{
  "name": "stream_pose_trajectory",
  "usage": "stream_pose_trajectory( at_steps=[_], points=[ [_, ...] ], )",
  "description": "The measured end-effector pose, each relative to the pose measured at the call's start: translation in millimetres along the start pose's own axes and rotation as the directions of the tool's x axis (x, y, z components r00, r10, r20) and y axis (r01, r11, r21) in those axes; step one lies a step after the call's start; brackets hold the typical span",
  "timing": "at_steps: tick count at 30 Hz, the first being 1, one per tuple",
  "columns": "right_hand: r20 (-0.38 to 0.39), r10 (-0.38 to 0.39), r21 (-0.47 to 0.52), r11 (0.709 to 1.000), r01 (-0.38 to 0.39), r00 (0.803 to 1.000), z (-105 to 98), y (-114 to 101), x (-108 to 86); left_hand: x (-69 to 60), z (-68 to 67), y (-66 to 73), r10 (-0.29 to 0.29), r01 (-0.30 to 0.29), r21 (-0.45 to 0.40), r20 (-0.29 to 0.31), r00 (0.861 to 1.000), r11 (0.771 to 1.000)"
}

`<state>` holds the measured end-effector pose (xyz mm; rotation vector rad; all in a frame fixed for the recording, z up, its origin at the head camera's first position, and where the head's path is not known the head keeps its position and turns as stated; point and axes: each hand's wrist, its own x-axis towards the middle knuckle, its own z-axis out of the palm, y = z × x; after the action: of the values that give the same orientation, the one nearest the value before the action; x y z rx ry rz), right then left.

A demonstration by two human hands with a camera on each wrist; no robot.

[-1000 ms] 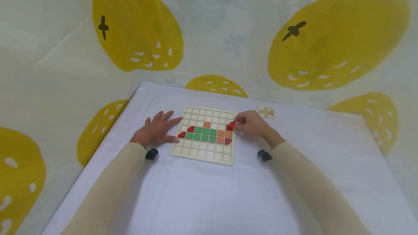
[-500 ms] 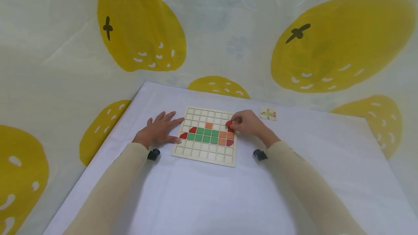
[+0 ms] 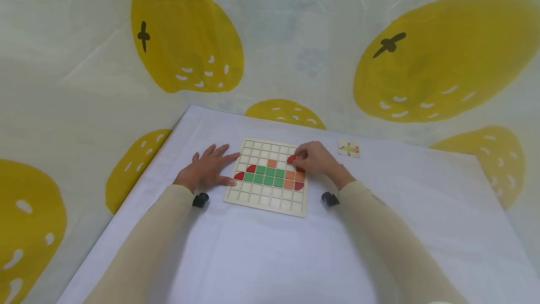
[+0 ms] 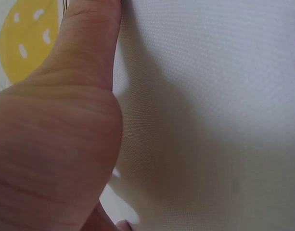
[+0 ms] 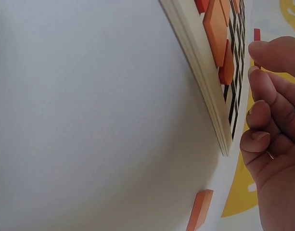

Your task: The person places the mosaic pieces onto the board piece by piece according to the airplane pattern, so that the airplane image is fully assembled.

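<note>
My right hand (image 3: 316,158) pinches a red rounded tile (image 3: 291,159) between thumb and forefinger, raised over the board in the right wrist view. The wooden grid board (image 3: 263,203) lies flat on the table. My left hand (image 3: 206,169) is spread flat beside it, forefinger and thumb touching its left edge. Across the grid runs a double row of green tiles (image 3: 269,171), with red curved tiles (image 3: 239,175) at its left end. Orange square tiles (image 3: 289,175) and a dark red rounded tile (image 3: 299,185) sit on the right. One orange tile (image 3: 272,163) stands above the green ones.
A small pattern card (image 3: 348,148) lies on the white cloth behind my right hand. In the right wrist view an orange tile (image 5: 200,210) rests on the cloth off the board. A fruit-printed sheet (image 3: 287,50) hangs behind the table.
My right hand has moved left with the red rounded tile, from the board's right edge to over its grid. The left hand keeps its place at the board's left edge.
</note>
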<state>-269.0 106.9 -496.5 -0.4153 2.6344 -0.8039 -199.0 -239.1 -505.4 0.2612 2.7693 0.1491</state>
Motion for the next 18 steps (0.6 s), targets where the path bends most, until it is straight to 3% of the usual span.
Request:
stream_pose_trajectory(
  at_steps=[18],
  points=[
    [-0.008,-0.059,-0.028,0.998,0.059,0.998,7,-15,6.6,0.8,0.7,1.2,-0.005,0.005,-0.007,-0.007,1.000,1.000]
  ],
)
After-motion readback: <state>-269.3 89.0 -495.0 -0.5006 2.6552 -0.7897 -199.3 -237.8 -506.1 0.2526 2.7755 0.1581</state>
